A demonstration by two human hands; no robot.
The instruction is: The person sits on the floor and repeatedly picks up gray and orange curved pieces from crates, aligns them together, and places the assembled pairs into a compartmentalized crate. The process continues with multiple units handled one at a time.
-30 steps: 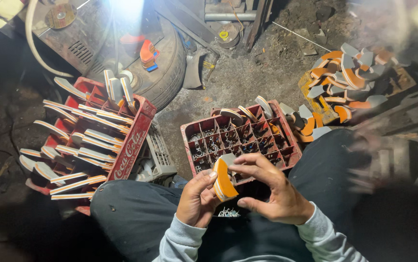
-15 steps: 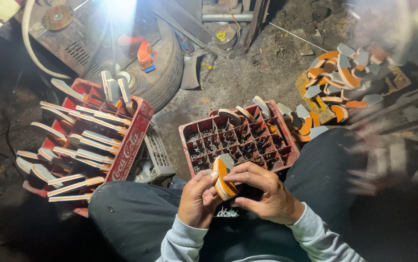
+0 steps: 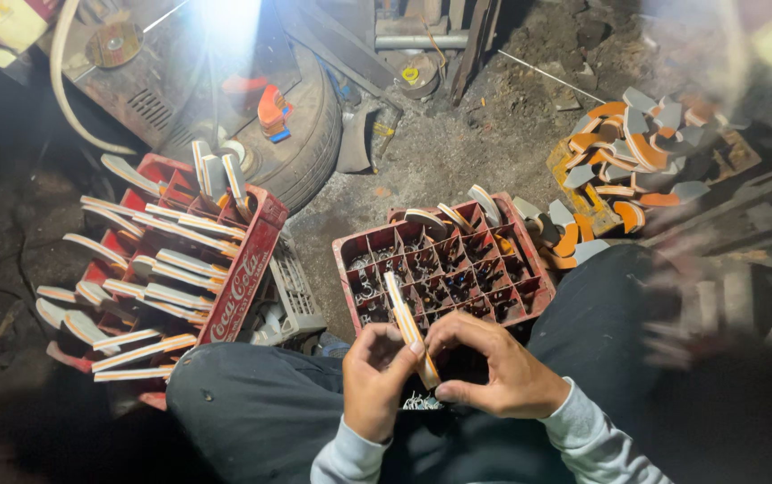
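Leaning in the left red crate [image 3: 242, 269] are finished strips; the left hand [image 3: 372, 381] pinches the curved strip [image 3: 408, 327] (long axis tilted up-left), the right hand [image 3: 503, 376] closes on its lower end, before the gridded crate [image 3: 444, 264].

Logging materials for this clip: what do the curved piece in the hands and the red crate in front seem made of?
Curved piece: layered, pale over orange along the edge, matte; possibly rubber or foam, unclear. Red crate: looks like moulded plastic, with thin grid dividers, dull and dusty.
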